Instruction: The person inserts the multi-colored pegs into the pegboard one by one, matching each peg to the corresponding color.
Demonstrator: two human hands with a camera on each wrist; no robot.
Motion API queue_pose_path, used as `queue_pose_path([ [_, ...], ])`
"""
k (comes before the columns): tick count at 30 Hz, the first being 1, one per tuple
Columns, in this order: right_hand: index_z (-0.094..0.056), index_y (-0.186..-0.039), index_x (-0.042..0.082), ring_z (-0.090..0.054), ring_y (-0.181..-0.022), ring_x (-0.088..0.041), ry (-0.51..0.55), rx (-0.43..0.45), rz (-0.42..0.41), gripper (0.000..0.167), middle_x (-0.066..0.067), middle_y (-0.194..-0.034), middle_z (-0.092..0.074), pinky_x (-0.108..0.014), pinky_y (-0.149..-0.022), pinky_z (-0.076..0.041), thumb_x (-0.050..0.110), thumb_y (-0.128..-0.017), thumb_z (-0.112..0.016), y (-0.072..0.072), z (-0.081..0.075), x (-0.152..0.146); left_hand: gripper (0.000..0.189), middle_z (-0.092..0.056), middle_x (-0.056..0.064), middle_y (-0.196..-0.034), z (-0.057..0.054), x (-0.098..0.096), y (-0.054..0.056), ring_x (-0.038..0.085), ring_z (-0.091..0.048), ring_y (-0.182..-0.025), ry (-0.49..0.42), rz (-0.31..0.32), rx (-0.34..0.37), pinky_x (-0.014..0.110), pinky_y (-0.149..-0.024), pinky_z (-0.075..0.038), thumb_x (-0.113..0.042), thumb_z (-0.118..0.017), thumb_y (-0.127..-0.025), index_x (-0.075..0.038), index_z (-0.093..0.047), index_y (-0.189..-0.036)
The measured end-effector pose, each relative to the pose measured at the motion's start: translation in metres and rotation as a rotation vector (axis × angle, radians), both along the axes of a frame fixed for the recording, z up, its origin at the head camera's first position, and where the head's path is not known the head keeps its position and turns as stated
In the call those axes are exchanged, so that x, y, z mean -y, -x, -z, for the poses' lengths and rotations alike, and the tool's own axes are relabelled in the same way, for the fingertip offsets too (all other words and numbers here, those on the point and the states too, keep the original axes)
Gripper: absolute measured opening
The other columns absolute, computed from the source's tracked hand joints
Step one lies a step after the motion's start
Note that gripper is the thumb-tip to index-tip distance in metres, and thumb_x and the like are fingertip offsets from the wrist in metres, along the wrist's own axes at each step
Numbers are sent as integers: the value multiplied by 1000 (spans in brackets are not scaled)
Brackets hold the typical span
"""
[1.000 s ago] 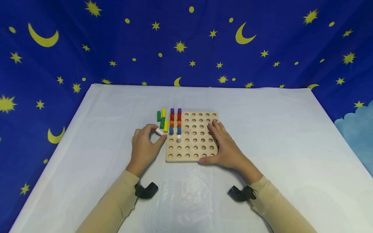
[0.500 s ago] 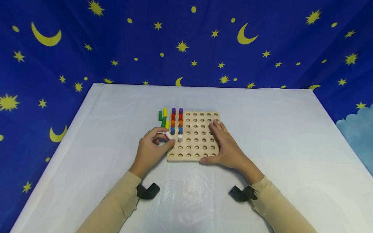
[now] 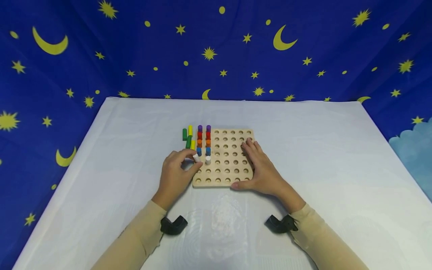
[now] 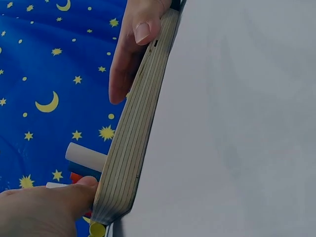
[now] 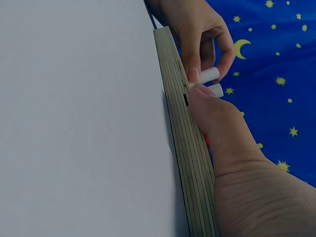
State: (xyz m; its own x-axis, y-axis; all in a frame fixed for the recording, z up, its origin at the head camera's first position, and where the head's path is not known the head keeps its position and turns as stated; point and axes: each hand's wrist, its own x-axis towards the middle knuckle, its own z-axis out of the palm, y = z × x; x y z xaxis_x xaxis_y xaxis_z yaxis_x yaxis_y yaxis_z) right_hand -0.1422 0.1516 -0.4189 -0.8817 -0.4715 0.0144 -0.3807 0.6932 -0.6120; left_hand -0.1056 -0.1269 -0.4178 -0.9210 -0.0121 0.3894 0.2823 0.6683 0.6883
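Observation:
At the left side of the wooden peg board (image 3: 222, 167), my left hand (image 3: 175, 174) pinches a white peg (image 3: 196, 158) between thumb and fingers, upright over the left column of holes just below a blue peg. Beside it another white peg (image 3: 208, 160) stands in the second column. The right wrist view shows the pinched white peg (image 5: 211, 75) with its lower end at the board surface. My right hand (image 3: 264, 174) rests on the board's right side, fingers extended over it and thumb at the front edge.
Purple, red, orange and blue pegs (image 3: 208, 151) stand in pairs in the two left columns. Loose green pegs (image 3: 184, 134) and yellow pegs (image 3: 190, 130) lie left of the board on the white-covered table (image 3: 303, 142). A starry blue cloth (image 3: 236, 48) hangs behind.
My left hand has carried the white peg rightward from beside the board to over its left column, turning it from lying to upright. The right hand has stayed in place.

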Motion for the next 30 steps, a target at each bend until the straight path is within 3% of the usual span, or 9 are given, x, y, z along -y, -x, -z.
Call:
queue_pose_path([
  [6,-13,-160,20,4,-156,-28,4,0,-2,130,-2,-169,-1,-62,-120,-11,63,-62,-86,0,0,0,27,-73,4,-99,1,1,2,22,-57,-90,21,22,-55,38,-83,-42,-19,-83,-81,-10,-74,-104],
  [11,-13,-160,19,4,-156,-28,0,0,-3,129,-2,-169,-1,-62,-120,-11,62,-62,-86,1,-1,0,23,-66,2,-82,4,2,3,17,-52,-77,52,58,-91,36,-77,-39,-16,-82,-82,-9,-74,-102],
  [17,-14,-160,18,4,-156,-28,-5,11,1,129,-2,-169,-1,-61,-120,-11,61,-63,-86,0,-3,0,58,-52,-1,-74,3,5,4,11,-40,-64,24,74,-46,30,-66,-36,-23,-80,-83,-5,-52,-131],
  [22,-14,-160,18,4,-156,-28,2,2,0,129,-2,-169,-2,-61,-120,-10,61,-62,-86,1,-3,0,43,-50,1,-73,-2,15,12,13,-38,-60,-22,52,-47,29,-60,-33,-13,-60,-93,-2,-47,-133],
  [25,-14,-160,18,4,-156,-27,0,0,-2,129,-2,-169,-1,-60,-121,-10,62,-62,-86,1,-2,0,38,-51,3,-74,-4,23,23,16,-41,-61,42,8,16,31,-61,-35,-11,-54,-97,-4,-52,-134],
  [30,-14,-160,18,4,-156,-28,-6,-9,-3,130,-2,-169,-2,-60,-120,-10,63,-62,-86,1,0,1,41,-56,4,-76,-5,29,37,20,-50,-70,196,29,254,40,-75,-42,-23,-47,-104,-15,-49,-144],
])
